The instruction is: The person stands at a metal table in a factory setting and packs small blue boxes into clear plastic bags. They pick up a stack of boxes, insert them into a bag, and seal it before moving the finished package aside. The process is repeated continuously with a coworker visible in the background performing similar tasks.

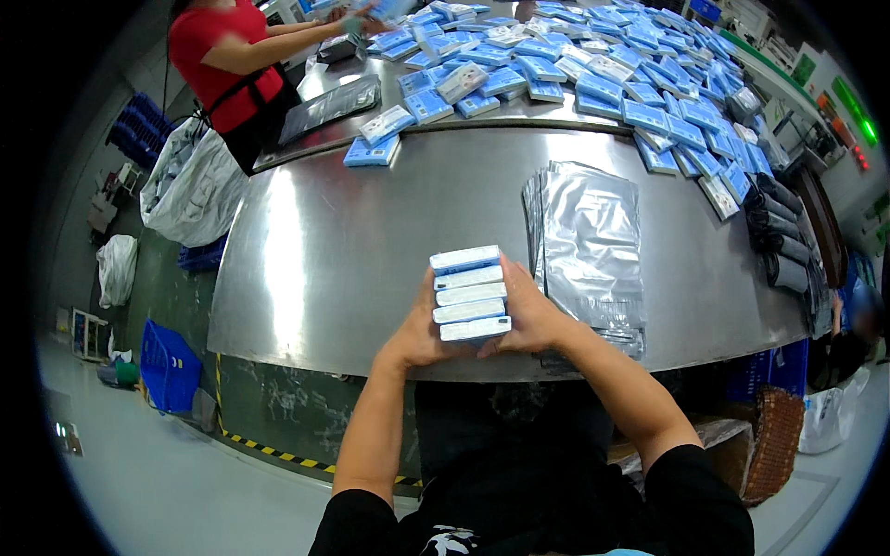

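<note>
Several flat blue-and-white boxes [471,295] are held together as a stack over the near part of the metal table, their narrow white sides facing up. My left hand [422,324] grips the stack from the left. On its right side my right hand [528,313] presses against the same boxes, fingers partly hidden behind them. Close to the right hand lies a pile of silver-grey plastic bags [593,241], flat on the table.
A large heap of similar boxes [686,130] covers the table's far side. Dark rolled bundles [779,232] lie at the right edge. Across the far left, a person in a red top [232,56] works beside a dark bag [329,107]. A blue crate [170,366] stands on the floor.
</note>
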`<state>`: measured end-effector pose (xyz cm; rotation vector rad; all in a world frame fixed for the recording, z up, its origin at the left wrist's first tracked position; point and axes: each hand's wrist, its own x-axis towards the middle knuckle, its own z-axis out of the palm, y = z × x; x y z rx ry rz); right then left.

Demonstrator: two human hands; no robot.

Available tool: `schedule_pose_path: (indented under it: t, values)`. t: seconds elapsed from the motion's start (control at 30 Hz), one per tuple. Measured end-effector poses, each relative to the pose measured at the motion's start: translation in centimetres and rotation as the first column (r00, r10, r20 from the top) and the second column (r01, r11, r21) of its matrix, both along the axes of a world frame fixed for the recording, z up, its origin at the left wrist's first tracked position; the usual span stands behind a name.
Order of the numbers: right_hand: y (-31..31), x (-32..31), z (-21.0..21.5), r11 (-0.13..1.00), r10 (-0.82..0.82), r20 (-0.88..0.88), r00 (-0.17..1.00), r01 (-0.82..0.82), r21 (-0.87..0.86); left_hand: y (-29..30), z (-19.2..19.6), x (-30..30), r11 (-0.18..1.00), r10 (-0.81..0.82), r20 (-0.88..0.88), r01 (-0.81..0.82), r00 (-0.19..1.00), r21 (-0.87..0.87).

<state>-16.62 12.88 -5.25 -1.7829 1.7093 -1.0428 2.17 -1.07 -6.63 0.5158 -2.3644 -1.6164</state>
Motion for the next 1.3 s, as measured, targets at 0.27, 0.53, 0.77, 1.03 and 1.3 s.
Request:
schedule_pose_path:
  t: [0.27, 0.53, 0.77, 1.03, 1.3]
  values:
    - [0.2, 0.1, -1.6, 0.988, 0.04, -0.107, 0.993, -0.055, -0.146, 0.0, -2.5, 0.2, 0.967, 0.025, 0.099, 0.001, 0.995, -0.256]
    - [3.2, 2.6, 2.9, 0.981, 0.052, 0.376, 0.925, 0.023, -0.192, 2.3, 5.5, 1.7, 0.993, -0.109, 0.033, 0.111, 0.993, -0.049]
    - [10.6, 0.2, 1.4, 0.994, -0.063, 0.966, 0.252, 0.105, 0.038, 5.8, 7.9, -2.1, 0.912, -0.349, -0.053, 0.352, 0.936, 0.211]
    - [16.6, -2.4, 1.1, 0.871, 0.298, 0.848, -0.438, 0.489, -0.054, 9.5, 4.4, -12.8, 0.778, -0.281, -0.055, 0.193, 0.958, -0.598]
    - [18.1, -2.2, 2.3, 0.819, 0.293, 0.857, -0.424, 0.574, 0.004, 10.6, 1.2, -17.0, 0.335, -0.344, 0.209, 0.328, 0.915, -0.883]
